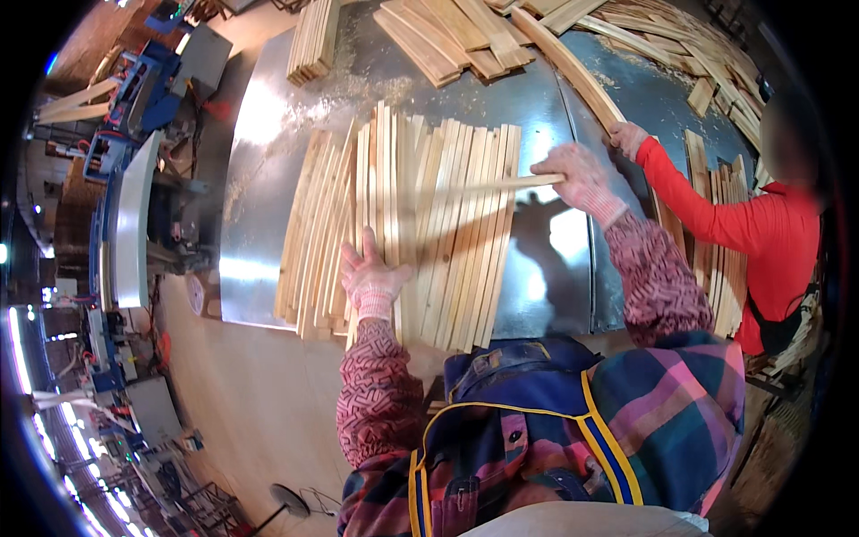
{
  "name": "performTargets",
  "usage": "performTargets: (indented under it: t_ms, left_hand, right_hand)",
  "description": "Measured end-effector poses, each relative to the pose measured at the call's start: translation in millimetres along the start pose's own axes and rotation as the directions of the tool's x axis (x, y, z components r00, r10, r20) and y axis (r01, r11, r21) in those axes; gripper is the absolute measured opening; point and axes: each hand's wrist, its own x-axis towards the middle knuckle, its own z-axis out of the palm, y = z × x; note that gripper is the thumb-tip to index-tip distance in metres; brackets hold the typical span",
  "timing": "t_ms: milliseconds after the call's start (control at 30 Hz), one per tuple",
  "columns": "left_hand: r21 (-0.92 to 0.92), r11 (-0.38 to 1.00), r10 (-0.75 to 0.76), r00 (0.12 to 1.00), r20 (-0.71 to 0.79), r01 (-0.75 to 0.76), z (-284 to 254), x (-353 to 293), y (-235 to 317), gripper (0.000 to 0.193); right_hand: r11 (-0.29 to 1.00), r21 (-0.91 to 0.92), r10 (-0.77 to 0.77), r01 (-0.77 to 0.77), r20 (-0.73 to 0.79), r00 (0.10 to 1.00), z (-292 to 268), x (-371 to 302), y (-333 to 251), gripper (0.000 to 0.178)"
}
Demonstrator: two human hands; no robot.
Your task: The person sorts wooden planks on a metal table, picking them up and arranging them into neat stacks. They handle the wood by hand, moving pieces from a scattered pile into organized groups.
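A row of long, narrow wooden strips (458,246) lies side by side on the shiny metal table (255,201) in front of me. My left hand (371,285), in a pale knit glove, rests on the strips left of the middle with its fingers spread. To the right of the row, my gloved right hand (580,181) is closed around the end of a single wooden strip (523,183). That strip points left across the row, and its far part is blurred. Patterned pink sleeves cover both my forearms.
On the right a person in red (761,228) holds a long board (573,67). More boards (456,40) and a bundle of strips (315,40) lie at the back, with a heap (671,40) far right. Blue machinery (134,89) stands left. Sawdust dots the table.
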Motion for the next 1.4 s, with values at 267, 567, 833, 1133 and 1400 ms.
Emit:
performTargets:
  t_ms: [267, 567, 833, 1133, 1400]
  left_hand:
    - [-0.253, 0.964, 0.117, 0.986, 0.119, -0.084, 1, 14, -46, 0.118]
    - [0.138, 0.987, -0.09, 0.993, 0.08, 0.079, -17, -12, 34, 0.123]
    - [0.261, 0.965, -0.024, 0.999, 0.042, 0.012, -28, 0, 47, 0.122]
    - [-0.198, 0.858, 0.453, 0.88, -0.144, -0.474, -27, 157, 255, 0.091]
    - [-0.478, 0.827, 0.234, 0.954, -0.188, -0.297, 29, 393, 305, 0.082]
  right_hand:
    - [0.935, -0.048, -0.313, 0.352, 0.355, 0.881, 132, 128, -97, 0.011]
    - [0.856, 0.474, 0.142, -0.206, 0.167, 0.976, 168, 107, -130, 0.037]
    - [0.652, -0.272, 0.685, -0.708, -0.189, 0.704, 85, 131, 182, 0.058]
    - [0.515, -0.306, 0.851, -0.8, 0.298, 0.433, 43, 87, 246, 0.076]
    - [0.653, -0.123, 0.719, -0.748, 0.413, 0.559, 66, 52, 205, 0.07]
